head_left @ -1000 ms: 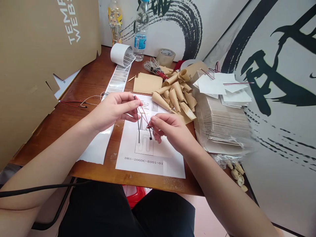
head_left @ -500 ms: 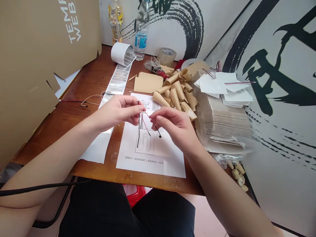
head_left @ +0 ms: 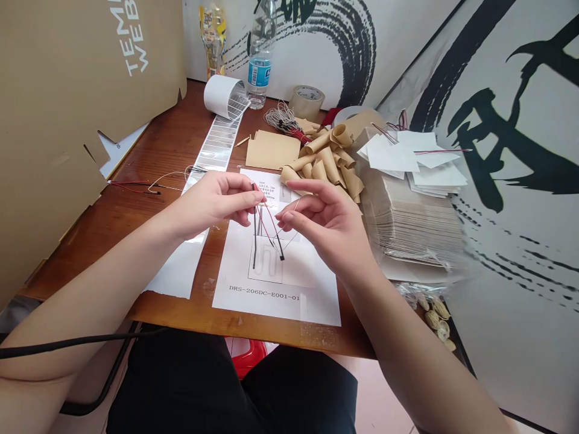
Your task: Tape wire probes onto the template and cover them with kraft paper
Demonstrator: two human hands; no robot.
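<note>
My left hand (head_left: 226,199) pinches the upper ends of a thin wire harness between thumb and fingers. From it hang red wires (head_left: 270,220) and black wires (head_left: 254,241), and one dark strand ends in a small black connector (head_left: 281,258). My right hand (head_left: 328,220) is just to the right, its thumb and a finger closed on a fine pale wire of the same harness while the index finger is raised. Below both hands lies a printed sheet (head_left: 275,304) with an outline drawing. Fingers partly hide where the wires are gripped.
A label strip (head_left: 212,147) unrolls at the left, beside a cardboard box (head_left: 90,120). Behind are a water bottle (head_left: 259,72), bundled wires (head_left: 284,120), tape (head_left: 307,99) and rolled brown paper pieces (head_left: 328,166). A bagged stack of cards (head_left: 416,211) stands right.
My right hand's index finger has lifted away from the thumb. The strand with the black connector has dropped and swung left, hanging below my left hand, which has stayed nearly still.
</note>
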